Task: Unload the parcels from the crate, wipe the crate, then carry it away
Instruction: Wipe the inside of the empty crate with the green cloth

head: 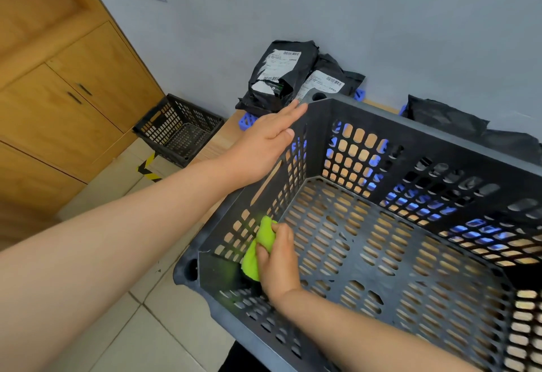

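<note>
While the left hand (264, 142) rested straight-fingered on one gray crate (396, 128), the right hand (278, 266) clutched one green cloth (252, 264) in curled fingers; three black parcels (278, 75) (328, 78) (445, 119) lay behind.

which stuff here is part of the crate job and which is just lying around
Job in hand:
grey crate
green cloth, gripped by the right hand in the crate's inner corner
left hand, flat on the crate's side
black parcels against the wall

Lying about:
black crate on the floor
wooden cabinet
striped floor tape
</note>
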